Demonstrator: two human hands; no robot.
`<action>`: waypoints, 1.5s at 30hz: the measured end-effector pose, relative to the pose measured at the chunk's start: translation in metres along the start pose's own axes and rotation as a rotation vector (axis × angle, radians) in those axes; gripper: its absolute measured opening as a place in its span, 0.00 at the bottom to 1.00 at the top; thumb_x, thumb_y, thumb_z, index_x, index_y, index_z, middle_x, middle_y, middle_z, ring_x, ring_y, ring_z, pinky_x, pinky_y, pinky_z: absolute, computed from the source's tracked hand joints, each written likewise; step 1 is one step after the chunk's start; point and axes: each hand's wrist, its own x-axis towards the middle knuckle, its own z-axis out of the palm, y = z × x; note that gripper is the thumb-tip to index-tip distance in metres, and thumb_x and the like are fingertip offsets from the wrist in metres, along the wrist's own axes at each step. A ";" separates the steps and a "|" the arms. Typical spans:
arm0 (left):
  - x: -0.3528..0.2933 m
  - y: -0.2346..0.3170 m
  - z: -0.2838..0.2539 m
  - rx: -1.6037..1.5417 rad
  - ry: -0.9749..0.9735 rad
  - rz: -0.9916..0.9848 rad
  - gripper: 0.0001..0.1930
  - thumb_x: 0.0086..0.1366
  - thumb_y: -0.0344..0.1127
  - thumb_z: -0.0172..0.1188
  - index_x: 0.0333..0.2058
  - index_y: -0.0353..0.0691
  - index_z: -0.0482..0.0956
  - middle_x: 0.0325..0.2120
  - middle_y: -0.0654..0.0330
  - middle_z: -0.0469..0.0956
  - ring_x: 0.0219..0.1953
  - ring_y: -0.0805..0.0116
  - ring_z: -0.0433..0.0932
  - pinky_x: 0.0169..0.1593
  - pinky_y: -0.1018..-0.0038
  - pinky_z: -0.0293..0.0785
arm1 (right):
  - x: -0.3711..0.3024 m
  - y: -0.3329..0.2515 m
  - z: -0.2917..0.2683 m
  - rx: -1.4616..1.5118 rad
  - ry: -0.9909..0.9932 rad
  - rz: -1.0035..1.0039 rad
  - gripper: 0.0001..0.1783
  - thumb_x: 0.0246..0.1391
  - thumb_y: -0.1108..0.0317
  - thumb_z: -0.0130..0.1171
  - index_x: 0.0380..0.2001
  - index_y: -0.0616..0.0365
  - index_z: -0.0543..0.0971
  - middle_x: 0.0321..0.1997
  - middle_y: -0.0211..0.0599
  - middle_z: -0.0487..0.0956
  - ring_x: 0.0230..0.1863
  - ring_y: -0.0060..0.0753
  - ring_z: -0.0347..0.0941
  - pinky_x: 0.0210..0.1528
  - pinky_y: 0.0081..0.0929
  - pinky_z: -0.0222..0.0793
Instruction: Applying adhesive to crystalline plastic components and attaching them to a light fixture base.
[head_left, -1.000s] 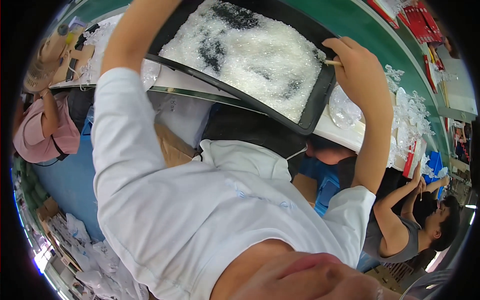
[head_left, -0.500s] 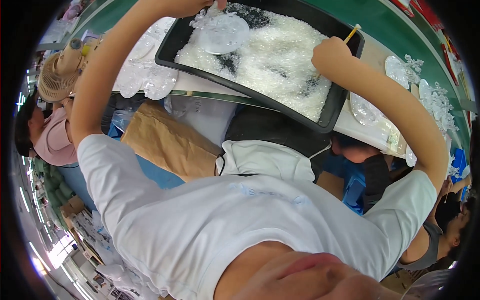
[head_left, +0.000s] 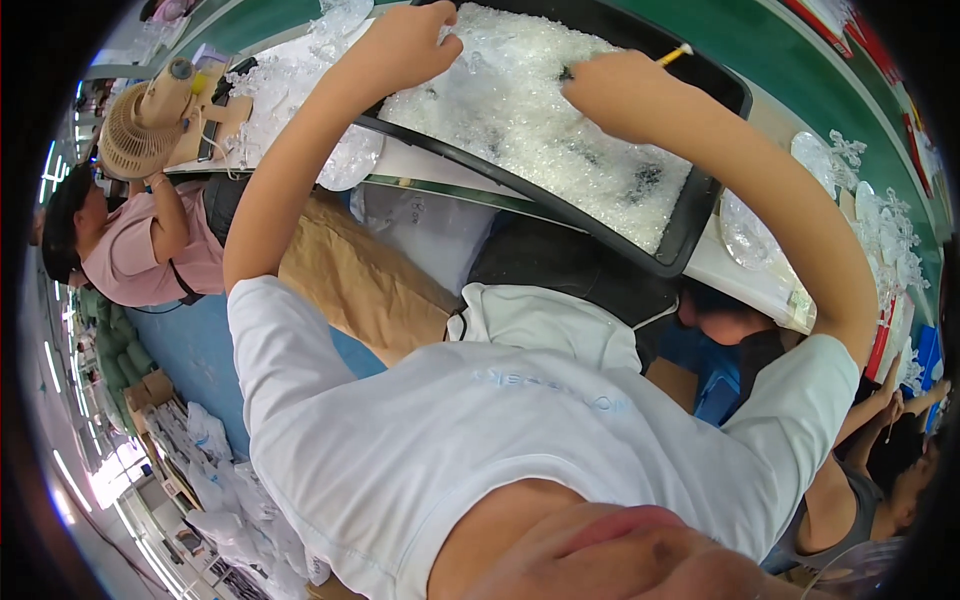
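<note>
A black tray [head_left: 560, 222] full of small clear, glittering pieces [head_left: 520, 100] lies on the table in front of me. Over its left end is my left hand [head_left: 410, 45], thumb and fingers apart and nothing visible between them. My right hand [head_left: 630, 98] is closed round a thin yellow stick-like tool [head_left: 677, 55] with a pale upper end, low over the clear pieces. A small dark spot shows by its fingertips; whether it is the tool's tip I cannot tell.
Clear disc-shaped parts [head_left: 352, 160] lie left of the tray, others [head_left: 755, 235] to its right. A beige fan [head_left: 140, 130] stands at the far left beside a person in pink [head_left: 150, 240]. Brown paper [head_left: 360, 265] hangs below the table edge. Another person [head_left: 860, 490] is at right.
The clear disc that my left hand held over the tray is no longer in it. My left hand has come lower. My right hand has moved left and up across the tray with the yellow tool.
</note>
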 end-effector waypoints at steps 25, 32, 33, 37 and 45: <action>0.087 0.018 -0.014 -0.090 -0.275 0.509 0.21 0.54 0.26 0.56 0.49 0.35 0.82 0.43 0.40 0.83 0.49 0.41 0.81 0.54 0.57 0.76 | -0.006 0.003 0.031 -0.091 -0.221 0.141 0.21 0.49 0.73 0.66 0.48 0.64 0.79 0.61 0.41 0.77 0.42 0.44 0.83 0.42 0.36 0.82; 0.070 0.020 -0.015 -0.011 -0.213 0.352 0.16 0.60 0.27 0.58 0.47 0.36 0.82 0.41 0.42 0.84 0.46 0.41 0.82 0.52 0.56 0.77 | -0.016 -0.010 -0.027 0.189 -0.821 0.087 0.08 0.50 0.76 0.60 0.31 0.63 0.86 0.35 0.53 0.85 0.41 0.55 0.83 0.42 0.46 0.80; 0.072 0.023 -0.011 0.060 -0.256 0.324 0.15 0.61 0.27 0.58 0.46 0.36 0.82 0.40 0.42 0.84 0.45 0.41 0.82 0.51 0.56 0.77 | -0.014 -0.018 -0.027 0.292 -0.823 0.054 0.07 0.50 0.76 0.59 0.30 0.64 0.86 0.35 0.54 0.85 0.40 0.56 0.83 0.41 0.46 0.80; 0.083 0.023 -0.010 0.038 -0.309 0.407 0.13 0.61 0.27 0.59 0.45 0.35 0.82 0.38 0.42 0.84 0.43 0.40 0.82 0.49 0.55 0.77 | -0.007 -0.027 -0.006 0.339 -0.560 0.030 0.16 0.49 0.79 0.58 0.43 0.63 0.82 0.47 0.49 0.82 0.47 0.55 0.81 0.45 0.45 0.79; 0.073 0.016 -0.035 -0.160 -0.215 0.250 0.19 0.59 0.27 0.56 0.51 0.35 0.77 0.36 0.45 0.84 0.45 0.46 0.83 0.48 0.56 0.78 | -0.018 -0.025 -0.028 0.393 -0.789 0.092 0.19 0.48 0.79 0.58 0.46 0.60 0.80 0.45 0.48 0.81 0.48 0.54 0.79 0.48 0.45 0.77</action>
